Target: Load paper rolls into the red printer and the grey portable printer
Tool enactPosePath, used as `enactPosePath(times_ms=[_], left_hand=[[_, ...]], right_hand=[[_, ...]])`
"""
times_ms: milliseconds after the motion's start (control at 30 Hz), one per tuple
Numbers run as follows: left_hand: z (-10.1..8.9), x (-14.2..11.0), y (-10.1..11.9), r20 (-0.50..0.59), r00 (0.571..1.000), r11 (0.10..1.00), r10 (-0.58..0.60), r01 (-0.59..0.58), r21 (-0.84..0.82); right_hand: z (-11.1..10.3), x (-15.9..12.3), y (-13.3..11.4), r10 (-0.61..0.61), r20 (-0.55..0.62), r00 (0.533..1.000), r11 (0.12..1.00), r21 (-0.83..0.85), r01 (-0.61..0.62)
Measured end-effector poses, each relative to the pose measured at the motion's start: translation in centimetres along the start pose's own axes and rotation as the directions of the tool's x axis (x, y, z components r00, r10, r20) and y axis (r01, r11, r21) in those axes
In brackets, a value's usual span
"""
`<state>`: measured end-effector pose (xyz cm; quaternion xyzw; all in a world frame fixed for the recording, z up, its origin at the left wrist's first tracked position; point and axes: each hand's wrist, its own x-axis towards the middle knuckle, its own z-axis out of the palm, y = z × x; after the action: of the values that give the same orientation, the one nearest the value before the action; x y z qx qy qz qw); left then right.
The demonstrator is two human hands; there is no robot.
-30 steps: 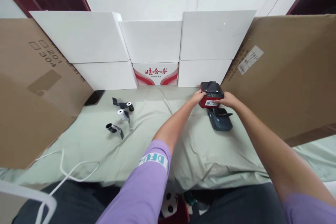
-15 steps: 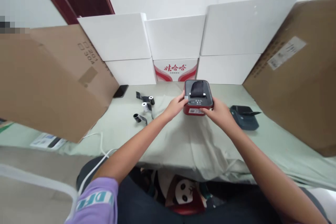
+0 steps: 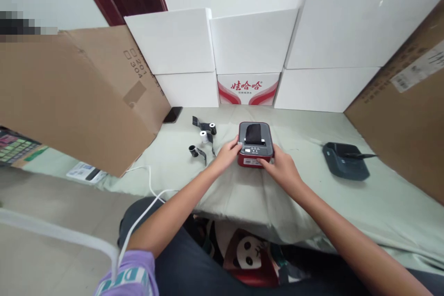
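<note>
A red and grey label printer (image 3: pixel 255 161) appears to rest on the green cloth in front of me, with a wide black strip (image 3: pixel 253 134) coming out of its top. My left hand (image 3: pixel 226 153) grips the printer's left side near the front corner. On the opposite side my right hand (image 3: pixel 282 164) holds it, the thumb lying along the front face by a white label. Left of the printer lie three small rolls with black strips partly unwound: a top roll (image 3: pixel 212 128), a white-cored roll (image 3: pixel 204 137) and a black-cored roll (image 3: pixel 193 151).
A dark teal printer (image 3: pixel 342 169) with a black strip sits at the right. White boxes (image 3: pixel 255 41) line the back; cardboard panels (image 3: pixel 104 97) flank both sides. A black phone (image 3: pixel 172 114) lies at back left. A white cable (image 3: pixel 150 178) crosses the front edge by my left arm.
Both hands have brought the red printer leftward and closer to me, lower onto the cloth, keeping their grip. The view has turned slightly left. The rolls and teal printer stay in place.
</note>
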<state>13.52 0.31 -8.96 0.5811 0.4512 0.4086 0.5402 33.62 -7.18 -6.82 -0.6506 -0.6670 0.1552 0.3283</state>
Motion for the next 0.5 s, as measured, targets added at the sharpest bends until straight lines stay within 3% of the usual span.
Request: enactPosePath(times_ms=[233, 367, 500], left_hand=[[-0.4, 0.6, 2.0, -0.078, 0.978, 0.973, -0.194, 0.181, -0.142], [-0.7, 0.5, 2.4, -0.003, 0.959, 0.939, -0.285, 0.278, -0.202], [-1.1, 0.6, 2.2, 0.037, 0.954, 0.933, -0.298, 0.299, -0.203]], right_hand=[[2.1, 1.0, 1.0, -0.093, -0.096, 0.991, 0.99, 0.093, 0.102], [4.0, 1.3, 2.9, -0.074, -0.094, 0.993, 0.972, 0.218, 0.093], [5.2, 1.1, 4.3, -0.101, -0.064, 0.993, 0.959, 0.261, 0.115]])
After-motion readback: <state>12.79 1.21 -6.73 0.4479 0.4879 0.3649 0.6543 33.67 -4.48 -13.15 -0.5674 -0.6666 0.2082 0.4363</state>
